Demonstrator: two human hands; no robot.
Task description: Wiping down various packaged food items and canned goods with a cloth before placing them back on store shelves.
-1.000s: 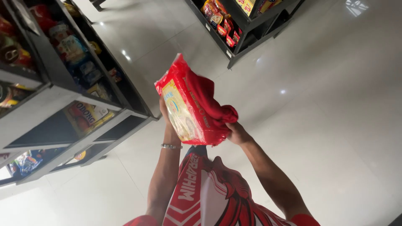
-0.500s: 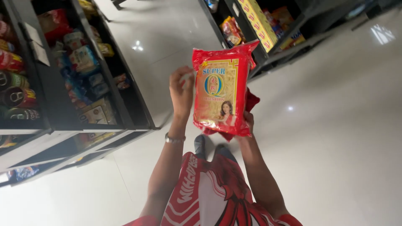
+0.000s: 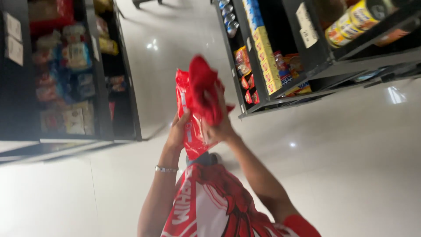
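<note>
Both hands raised in front of the chest, over a pale glossy floor in a shop aisle.

Left hand: grip clenched on the lower left edge of a red packet, fingers wrapped round its side. Silver bracelet on that wrist.

Right hand: grip closed on a red cloth, which is bunched and pressed against the packet's face. Cloth covers most of the packet's upper half; the fingers are largely hidden behind it.

Packet: held upright, slightly tilted, edge-on to the camera, between the two hands, well above the floor. Motion blur; its print cannot be made out.

Left shelf unit, dark frame: compartments hold soft packets in blue, white and pale tones, stacked close; yellow packs on the far end; red packs at the top. White tags on the near upright.

Right shelf unit, dark frame: a row of yellow boxes standing along one shelf edge, blue boxes and cans above them, small red and orange packets in the compartment behind. The nearer unit at the top right holds yellow-labelled tins lying on their sides.

Red and white shirt fills the bottom of the view.
</note>
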